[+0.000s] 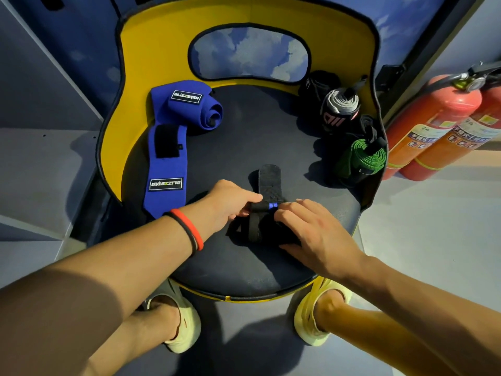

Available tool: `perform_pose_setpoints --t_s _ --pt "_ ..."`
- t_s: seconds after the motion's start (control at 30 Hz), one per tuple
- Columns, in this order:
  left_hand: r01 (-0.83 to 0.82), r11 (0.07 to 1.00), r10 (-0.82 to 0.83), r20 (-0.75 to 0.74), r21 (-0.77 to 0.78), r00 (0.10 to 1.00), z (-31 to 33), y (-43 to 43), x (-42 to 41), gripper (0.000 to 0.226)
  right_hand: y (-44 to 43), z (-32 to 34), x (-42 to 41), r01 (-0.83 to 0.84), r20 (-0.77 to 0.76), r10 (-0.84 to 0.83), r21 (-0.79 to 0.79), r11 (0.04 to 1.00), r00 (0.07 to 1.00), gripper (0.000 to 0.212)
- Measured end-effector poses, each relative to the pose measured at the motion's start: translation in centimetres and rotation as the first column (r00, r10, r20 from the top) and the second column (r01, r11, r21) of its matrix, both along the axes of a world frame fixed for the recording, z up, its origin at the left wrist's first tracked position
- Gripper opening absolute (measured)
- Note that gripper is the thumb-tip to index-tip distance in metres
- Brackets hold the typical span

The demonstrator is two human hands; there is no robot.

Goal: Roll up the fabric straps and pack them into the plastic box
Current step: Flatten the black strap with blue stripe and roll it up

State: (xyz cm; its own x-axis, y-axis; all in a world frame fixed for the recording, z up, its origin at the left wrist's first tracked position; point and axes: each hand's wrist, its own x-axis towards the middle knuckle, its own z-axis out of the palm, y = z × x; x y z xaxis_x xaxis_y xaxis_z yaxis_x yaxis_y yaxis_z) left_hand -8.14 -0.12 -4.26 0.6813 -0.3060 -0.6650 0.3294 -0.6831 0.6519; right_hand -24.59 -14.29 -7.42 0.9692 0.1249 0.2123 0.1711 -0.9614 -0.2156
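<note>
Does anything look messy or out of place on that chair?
The blue strap on the left of the seat lies half unrolled, one end coiled and the other flat, while the green strap on the right is rolled tight. No plastic box is in view.

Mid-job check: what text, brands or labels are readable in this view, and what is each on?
"BLIZZSTAR", seen upside down: upper patch on the rolled blue strap.
"BLIZZSTAR", seen upside down: lower patch on the flat blue strap.
Black roll: pale logo marks, not readable as a word.
Fire extinguisher labels: print too blurred to read.
Black strap at the front: no text visible.
</note>
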Motion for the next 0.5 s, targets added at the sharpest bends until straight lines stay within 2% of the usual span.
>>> perform_pose_setpoints --t_s 0.17,0.43,0.5 --pt "-0.093 0.985 0.093 -0.007 -0.143 0.996 0.5 -0.8 -0.4 0.022 -0.2 0.3 0.2 0.012 -0.055 -0.009 0.053 0.999 0.998 0.056" --pt "-0.062 0.971 0.061 -0.010 -0.229 0.998 1.3 -1.5 0.2 0.022 -0.5 0.6 0.3 0.012 -0.064 -0.007 0.082 0.997 0.998 0.057" --pt "-0.125 0.956 0.122 -0.028 -0.264 0.992 1.8 -1.7 0.9 0.023 -0.6 0.4 0.2 0.006 -0.066 -0.001 0.075 0.997 0.998 0.057"
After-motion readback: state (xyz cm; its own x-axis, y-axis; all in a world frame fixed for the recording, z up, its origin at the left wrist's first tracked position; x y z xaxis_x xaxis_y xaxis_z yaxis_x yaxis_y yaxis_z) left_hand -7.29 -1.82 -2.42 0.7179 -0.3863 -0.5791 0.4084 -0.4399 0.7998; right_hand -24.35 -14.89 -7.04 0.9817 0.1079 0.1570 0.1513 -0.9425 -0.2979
